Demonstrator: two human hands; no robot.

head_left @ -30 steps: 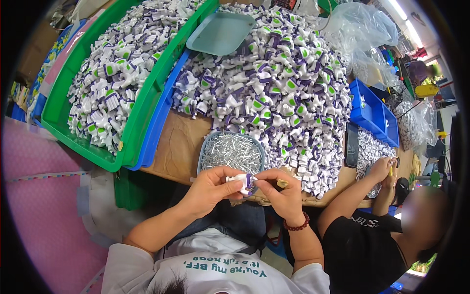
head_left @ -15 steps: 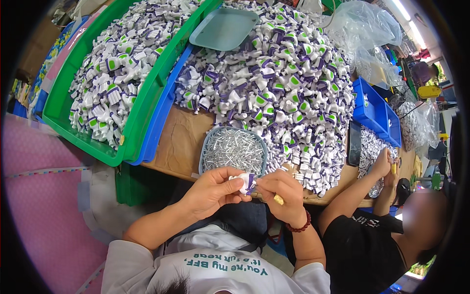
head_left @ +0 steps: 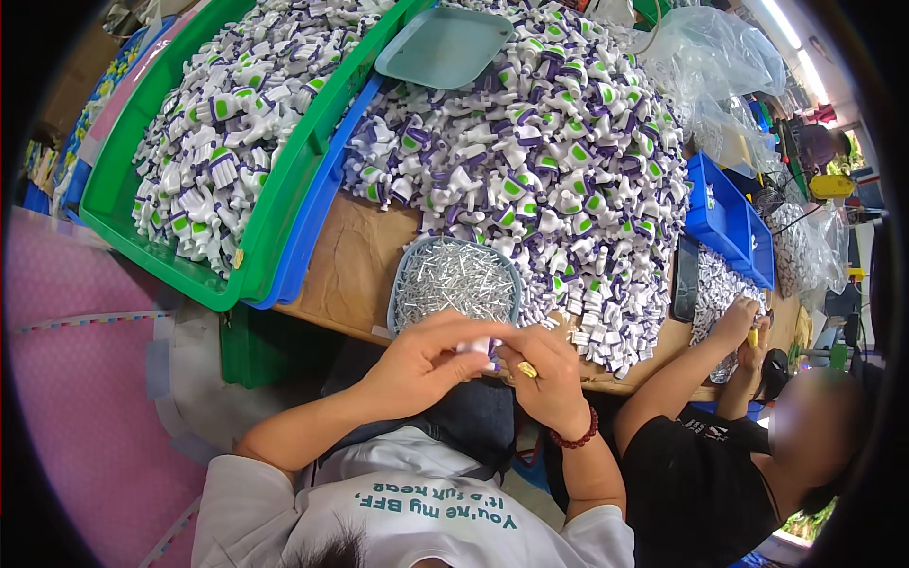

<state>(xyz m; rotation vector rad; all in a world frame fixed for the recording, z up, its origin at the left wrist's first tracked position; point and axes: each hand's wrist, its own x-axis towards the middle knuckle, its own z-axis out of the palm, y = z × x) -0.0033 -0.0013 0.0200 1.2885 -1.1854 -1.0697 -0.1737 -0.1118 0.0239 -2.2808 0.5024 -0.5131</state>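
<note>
Grip of the left hand (head_left: pixel 431 360) is closed around a toy piece (head_left: pixel 480 346), thumb below and fingers arched over it; the right hand (head_left: pixel 549 374) is curled round a small yellow-ended tool (head_left: pixel 527 369), its fingertips close by the piece, though whether they touch it I cannot tell. The toy piece sits between both hands, just in front of a bluish bowl (head_left: pixel 393 293) full of thin silvery pins (head_left: pixel 454 279).

On the left, a green tray (head_left: pixel 254 270) brims with white, purple and green toy parts (head_left: pixel 222 142), a blue tray (head_left: pixel 311 208) against its side. More parts form a large heap (head_left: pixel 578 199) on the bench (head_left: pixel 355 256), where a pale tray (head_left: pixel 445 47) rests. A divided blue box (head_left: pixel 712 237) stands to the right.

Green lettering (head_left: pixel 436 506) crosses the white shirt (head_left: pixel 407 540), upside down from here; a co-worker's black shirt (head_left: pixel 682 492) carries small white lettering.

Mostly covered by fingers, the piece shows white with a purple edge.
</note>
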